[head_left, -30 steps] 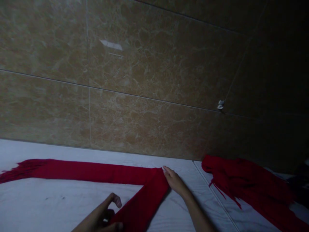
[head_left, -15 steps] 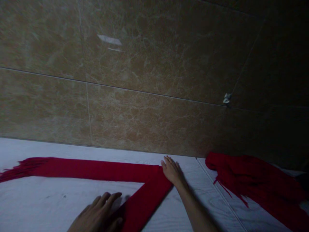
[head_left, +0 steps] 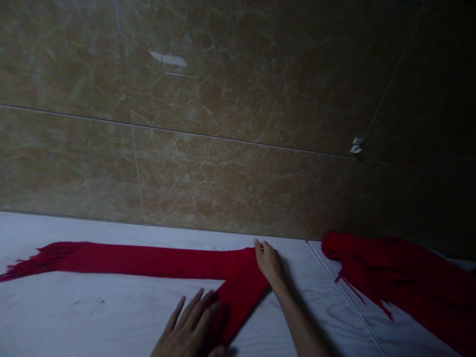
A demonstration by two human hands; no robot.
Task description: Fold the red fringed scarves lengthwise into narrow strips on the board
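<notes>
Left hand (head_left: 191, 322) shifted onto red scarf (head_left: 148, 263), fingers spread, pressing flat; right hand (head_left: 269, 263) at fold corner, pinch unclear. Fabric soft, limp: hold at fold.

We look forward and down from the person's head, close over a red fringed scarf (head_left: 148, 260) on a white wood-grain tabletop (head_left: 92, 317), facing a brown marble-tiled wall (head_left: 223, 183).

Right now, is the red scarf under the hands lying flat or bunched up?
Lying flat: the red scarf lies in a smooth strip on the white surface, turning a corner at the right hand.
</notes>
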